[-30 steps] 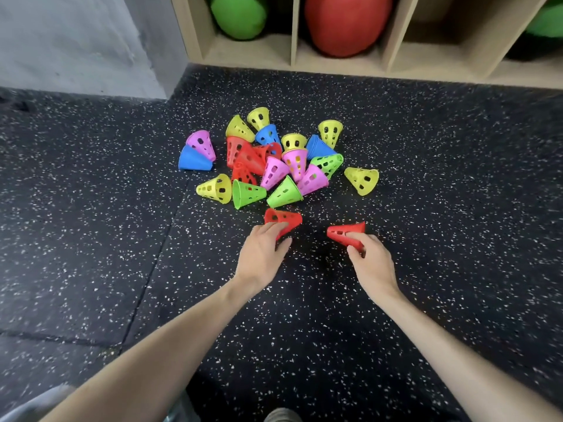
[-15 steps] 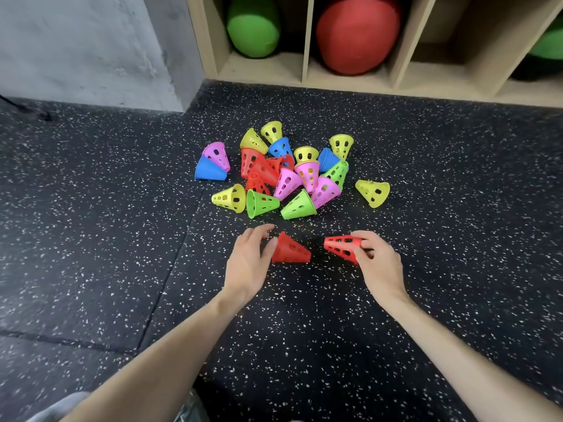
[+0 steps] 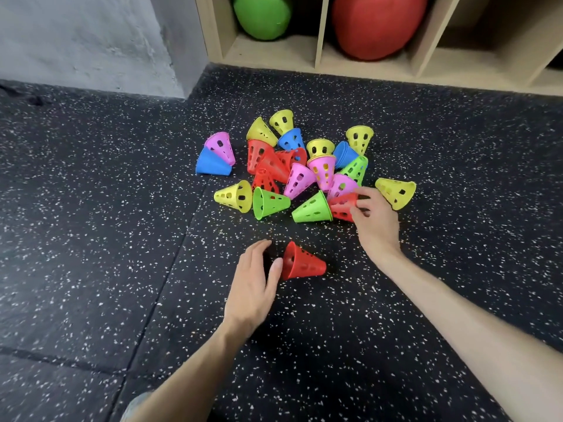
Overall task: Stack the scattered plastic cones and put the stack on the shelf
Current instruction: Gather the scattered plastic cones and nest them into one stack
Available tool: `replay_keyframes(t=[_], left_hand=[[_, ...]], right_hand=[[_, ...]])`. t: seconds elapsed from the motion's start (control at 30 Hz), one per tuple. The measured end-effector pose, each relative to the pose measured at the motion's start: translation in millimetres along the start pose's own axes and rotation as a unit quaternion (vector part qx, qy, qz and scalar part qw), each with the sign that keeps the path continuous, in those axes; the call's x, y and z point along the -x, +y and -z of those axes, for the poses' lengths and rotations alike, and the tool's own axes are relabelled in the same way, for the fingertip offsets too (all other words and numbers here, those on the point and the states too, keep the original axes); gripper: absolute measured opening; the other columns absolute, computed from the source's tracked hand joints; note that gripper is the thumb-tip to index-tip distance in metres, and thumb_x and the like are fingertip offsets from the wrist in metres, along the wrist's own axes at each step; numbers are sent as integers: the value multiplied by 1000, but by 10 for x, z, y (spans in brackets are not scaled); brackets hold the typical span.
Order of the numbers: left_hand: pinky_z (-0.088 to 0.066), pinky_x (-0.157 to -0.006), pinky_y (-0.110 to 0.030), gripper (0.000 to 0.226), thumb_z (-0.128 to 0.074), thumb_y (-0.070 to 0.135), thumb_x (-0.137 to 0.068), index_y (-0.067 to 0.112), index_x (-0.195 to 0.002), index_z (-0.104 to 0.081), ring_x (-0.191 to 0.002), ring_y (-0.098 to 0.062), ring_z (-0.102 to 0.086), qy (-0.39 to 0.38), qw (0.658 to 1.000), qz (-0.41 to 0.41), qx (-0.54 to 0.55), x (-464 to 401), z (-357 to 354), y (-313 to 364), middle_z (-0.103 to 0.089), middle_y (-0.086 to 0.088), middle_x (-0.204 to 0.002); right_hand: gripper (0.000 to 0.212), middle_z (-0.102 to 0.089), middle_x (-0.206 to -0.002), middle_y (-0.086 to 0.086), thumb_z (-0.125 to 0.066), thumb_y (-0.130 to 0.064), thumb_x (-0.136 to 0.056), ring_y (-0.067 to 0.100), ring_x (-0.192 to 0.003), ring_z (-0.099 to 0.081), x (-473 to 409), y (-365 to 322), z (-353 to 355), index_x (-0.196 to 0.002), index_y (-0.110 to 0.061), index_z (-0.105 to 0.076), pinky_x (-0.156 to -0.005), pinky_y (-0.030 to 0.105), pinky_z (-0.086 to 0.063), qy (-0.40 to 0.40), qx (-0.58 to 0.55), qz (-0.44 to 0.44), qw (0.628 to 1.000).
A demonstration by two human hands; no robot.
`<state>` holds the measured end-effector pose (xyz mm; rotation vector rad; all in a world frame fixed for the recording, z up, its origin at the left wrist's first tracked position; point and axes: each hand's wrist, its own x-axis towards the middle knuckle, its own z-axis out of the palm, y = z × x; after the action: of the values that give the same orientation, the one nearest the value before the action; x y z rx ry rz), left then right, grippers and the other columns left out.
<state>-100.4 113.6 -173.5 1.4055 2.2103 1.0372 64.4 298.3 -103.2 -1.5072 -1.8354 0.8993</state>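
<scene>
A heap of plastic cones in red, yellow, green, pink and blue lay scattered on the black speckled floor, in front of the wooden shelf at the far side. One red cone lay on its side apart from the heap, on the near side of it. The left hand rested just left of that cone, fingers straight and relaxed, the thumb tip touching or nearly touching its wide rim. The right hand reached to the near right edge of the heap, its fingers curled around a second red cone held beside a green cone. A yellow cone lay just right of that hand. On the shelf sat a green ball and a red ball in separate compartments.
</scene>
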Motion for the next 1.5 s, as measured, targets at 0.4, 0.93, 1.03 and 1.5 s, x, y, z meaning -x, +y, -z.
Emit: replay_keyframes(t=[0.4,0.93,1.03,1.5], left_hand=[[-23,-114,-25,83,-40,74,-95,23,-159,-24,-138,-8,-37,-76,989,-110,-70,34,-6,-21,-45,7,-153],[-40,-101,-6,72,-74,46,-88,24,-148,-40,-117,5,-51,9,992,19,126,22,71,80,-37,14,-132],[-42,-96,-4,71,-78,42,-86,24,-145,-42,-115,13,-47,55,982,69,170,-27,75,193,-34,11,-128],[-41,-106,-32,87,-87,38,-77,31,-149,-40,-116,-8,-43,37,982,90,163,-114,-260,594,-56,12,-127]], right_hand=[[30,-71,-102,-7,-61,-16,-99,14,-102,-65,130,-108,-295,-128,-23,-62,-84,28,-44,-86,3,10,996],[39,-71,-95,-12,-68,-10,-92,4,-91,-67,419,-261,-131,-127,-24,-60,-93,36,-53,-43,-55,-19,997],[36,-74,-100,-7,-67,-10,-93,4,-95,-67,538,-360,27,-125,-27,-62,-92,31,-53,-35,-76,-8,996],[34,-76,-92,-12,-64,-5,-92,-5,-92,-68,740,-310,208,-115,-30,-69,-85,16,-49,-102,-60,31,993]])
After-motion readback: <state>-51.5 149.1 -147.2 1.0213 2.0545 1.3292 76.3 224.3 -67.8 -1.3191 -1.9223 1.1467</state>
